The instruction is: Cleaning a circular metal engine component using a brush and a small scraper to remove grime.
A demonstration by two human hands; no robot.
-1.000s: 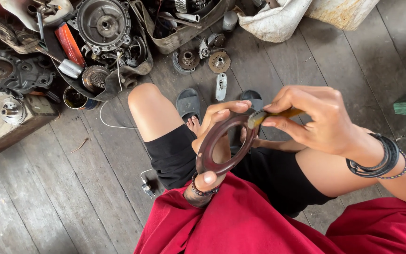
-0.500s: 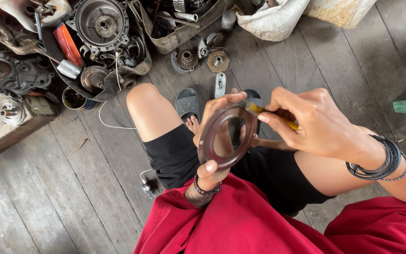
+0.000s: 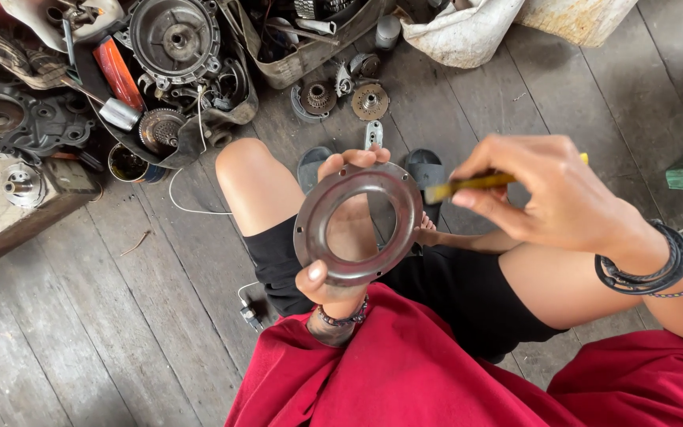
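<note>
— Two hands are at work above the lap. What does each one hold?

— The left hand (image 3: 347, 237) holds a flat metal ring (image 3: 358, 223) upright, facing the camera. Its fingers are clamped on it: the thumb presses the lower rim, the fingertips hook over the top edge, and the palm shows through the ring's wide hole. The right hand (image 3: 551, 192) has its fingers pinched shut on a thin yellow tool (image 3: 468, 184), held almost level.

— Where is the tool's tip against the ring?

— Just beside the ring's right rim. Whether it touches the metal, I cannot tell.

— And where is the ring in the scene?

— In the air over the person's bare knees and black shorts (image 3: 436, 292), with red cloth (image 3: 405, 372) bunched below it. Black bracelets (image 3: 646, 265) sit on the right wrist, a beaded one on the left.

— What lies around?

— A worn plank floor (image 3: 104, 316). Up and to the left, well apart from the hands, is a heap of engine parts: a round grey housing (image 3: 174, 38), a small gear (image 3: 370, 101), a dark tin (image 3: 128, 164) and a white wire (image 3: 187, 207) trailing toward the knee. A white sack (image 3: 460, 32) sits at the top.
</note>
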